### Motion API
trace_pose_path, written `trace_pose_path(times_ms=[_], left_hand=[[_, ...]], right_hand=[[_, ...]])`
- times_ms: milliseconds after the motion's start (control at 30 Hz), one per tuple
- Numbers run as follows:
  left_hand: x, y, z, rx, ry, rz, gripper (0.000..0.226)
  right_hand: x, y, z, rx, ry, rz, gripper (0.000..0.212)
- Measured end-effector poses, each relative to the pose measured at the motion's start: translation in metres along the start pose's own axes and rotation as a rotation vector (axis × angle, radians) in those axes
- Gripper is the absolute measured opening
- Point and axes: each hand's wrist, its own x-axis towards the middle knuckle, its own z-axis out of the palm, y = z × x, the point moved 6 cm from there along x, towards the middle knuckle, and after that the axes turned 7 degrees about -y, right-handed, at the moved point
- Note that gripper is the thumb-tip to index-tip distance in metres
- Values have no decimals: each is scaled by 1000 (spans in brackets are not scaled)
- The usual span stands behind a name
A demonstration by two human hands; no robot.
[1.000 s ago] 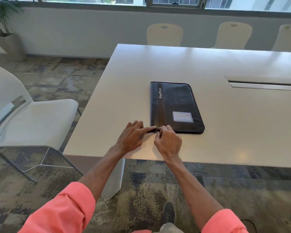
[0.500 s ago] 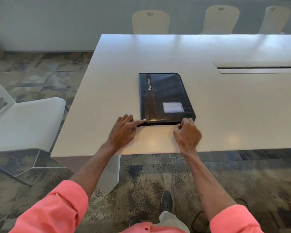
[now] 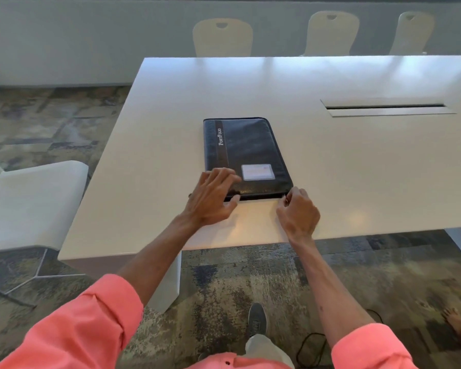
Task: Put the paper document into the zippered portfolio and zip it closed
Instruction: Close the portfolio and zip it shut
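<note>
- A black rectangular zippered portfolio (image 3: 250, 145) lay flat with its cover closed on the white bench (image 3: 357, 169), close to the near edge. Its strip lettered "PortFolio" ran along the left side, and a pale label window sat toward the near right.
- The left grip (image 3: 213, 198) was released. Its fingers were spread and straight, resting on the portfolio's near left corner, with the thumb against the near edge.
- The right grip (image 3: 297, 211) was clenched at the portfolio's near right corner, fingertips pinching at the zipper edge — the pull itself was too small to make out.
- A long recessed slot (image 3: 386, 107) sat in the bench at the far right, well apart from the portfolio.
- A white moulded chair (image 3: 37, 203) stood left of the bench, and three beige chairs (image 3: 222, 37) lined its far side.
</note>
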Motion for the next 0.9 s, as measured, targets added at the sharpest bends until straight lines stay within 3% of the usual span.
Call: trace_pose_path(times_ms=[167, 300, 900], left_hand=[[53, 50, 36, 12, -236, -3, 76], [71, 68, 68, 28, -362, -58, 77], [60, 65, 92, 126, -253, -65, 63]], right_hand=[[1, 3, -2, -17, 0, -33, 15], [1, 5, -5, -36, -7, -58, 16], [42, 32, -7, -64, 36, 33, 18]])
